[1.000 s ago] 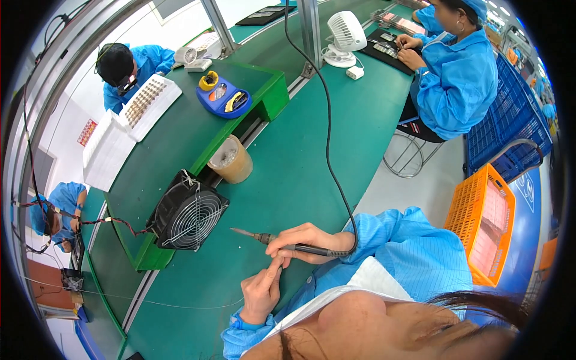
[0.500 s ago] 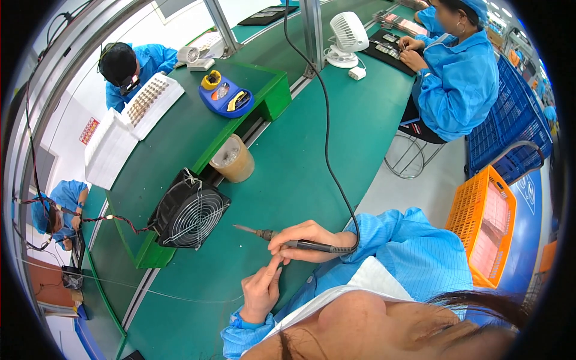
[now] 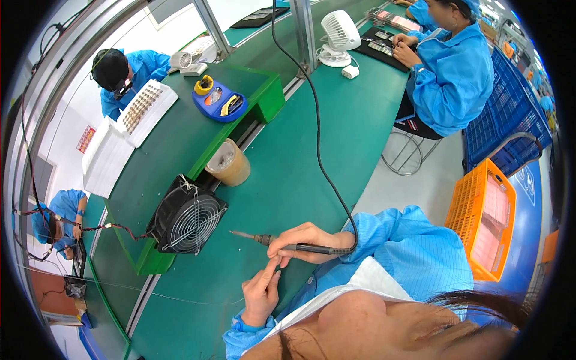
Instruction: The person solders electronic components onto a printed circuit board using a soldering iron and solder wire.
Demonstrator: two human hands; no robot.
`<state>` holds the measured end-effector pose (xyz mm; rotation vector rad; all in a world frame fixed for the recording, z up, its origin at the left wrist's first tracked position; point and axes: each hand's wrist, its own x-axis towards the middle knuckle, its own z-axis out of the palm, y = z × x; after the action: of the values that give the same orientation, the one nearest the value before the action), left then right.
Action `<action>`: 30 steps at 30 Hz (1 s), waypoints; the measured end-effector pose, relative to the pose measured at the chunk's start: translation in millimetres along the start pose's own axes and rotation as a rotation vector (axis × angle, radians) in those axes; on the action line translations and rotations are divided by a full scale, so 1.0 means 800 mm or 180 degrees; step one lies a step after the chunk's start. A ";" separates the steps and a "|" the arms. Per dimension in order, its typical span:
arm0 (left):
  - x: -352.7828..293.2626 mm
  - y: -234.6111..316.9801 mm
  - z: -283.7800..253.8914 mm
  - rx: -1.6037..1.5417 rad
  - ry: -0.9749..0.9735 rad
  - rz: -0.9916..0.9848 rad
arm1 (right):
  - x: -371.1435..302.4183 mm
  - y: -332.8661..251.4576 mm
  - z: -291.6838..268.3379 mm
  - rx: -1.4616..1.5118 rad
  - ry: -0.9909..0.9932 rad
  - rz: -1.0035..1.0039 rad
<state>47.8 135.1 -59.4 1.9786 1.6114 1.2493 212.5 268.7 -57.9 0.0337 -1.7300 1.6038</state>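
Observation:
My right hand [image 3: 309, 241] is closed round the dark handle of a soldering iron [image 3: 312, 248], whose bare metal tip points left above the green bench. From the handle's rear a black cable rises to the top. Just below, my left hand [image 3: 261, 294] is closed with its fingertips together, touching the fingers of my right hand. A thin silvery solder wire [image 3: 180, 296] runs from the left across the bench into my left hand; its end is hidden by the fingers. Beyond the iron's tip stands a black fan [image 3: 191, 219] with a wire guard.
A cloudy plastic tub [image 3: 229, 165] sits beside the raised green shelf. On that shelf are a blue soldering-iron stand [image 3: 219, 102] and white foam trays [image 3: 147, 111] of small parts. A white fan [image 3: 339, 36] and a co-worker [image 3: 450, 84] are far right; an orange crate [image 3: 480, 216] is nearer.
The view has shifted slightly, so the bench things sit a little further left. The iron's tip has dipped a little; my two hands keep nearly the same pose.

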 end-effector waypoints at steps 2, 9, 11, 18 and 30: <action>0.003 0.002 -0.002 0.0025 -0.0075 0.0015 | 0.000 0.000 0.000 0.0017 0.0020 -0.0012; -0.004 -0.006 -0.001 0.0042 -0.0186 0.0001 | 0.002 -0.006 -0.003 -0.0343 -0.0015 -0.0112; -0.005 -0.008 -0.002 0.0040 -0.0253 0.0026 | -0.001 -0.001 -0.003 -0.0287 0.0010 -0.0092; 0.000 -0.006 0.000 0.0018 -0.0165 0.0101 | -0.001 -0.002 -0.002 -0.0231 -0.0016 -0.0080; -0.011 -0.002 -0.026 -0.1739 0.0349 -0.1102 | -0.005 0.000 0.001 -0.0339 0.0402 -0.0170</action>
<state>31.1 122.3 -52.4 1.2646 1.3837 1.4718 214.7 266.4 -60.1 -0.0712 -1.7000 1.4422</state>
